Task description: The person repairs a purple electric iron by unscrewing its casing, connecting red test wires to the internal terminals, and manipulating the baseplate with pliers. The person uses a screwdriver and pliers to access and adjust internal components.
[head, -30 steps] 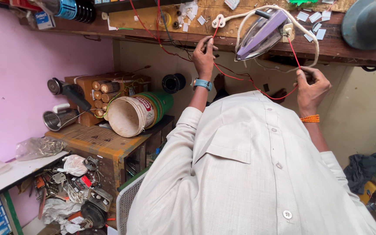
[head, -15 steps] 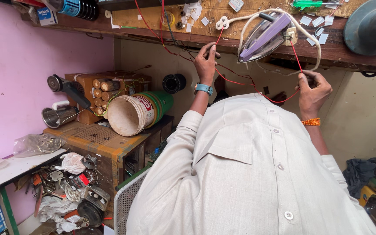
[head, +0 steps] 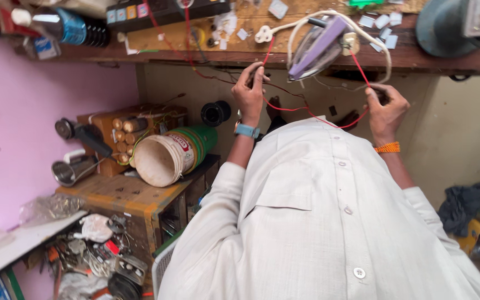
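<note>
A lavender clothes iron [head: 315, 47] lies on the wooden workbench [head: 418, 55], with its white cord looped around it and a white plug [head: 263, 34] beside it. My left hand [head: 249, 89], with a blue watch at the wrist, pinches a red wire [head: 284, 107] just below the plug. Below the iron's rear end, my right hand [head: 384, 108], with an orange band at the wrist, grips another part of the red wire. The wire sags between both hands. My white shirt [head: 329, 222] fills the foreground.
A white and green bucket [head: 168, 158] lies on its side on a low wooden stand [head: 123, 194], next to a box of cylinders [head: 126, 130], a black spool [head: 215, 113] and a metal funnel [head: 68, 171]. Tool clutter [head: 95, 255] sits at the lower left. Dark cloth [head: 468, 203] is at the right.
My left hand has dropped slightly lower and to the left along the red wire. My right hand stays closed on the wire. The view has shifted a little.
</note>
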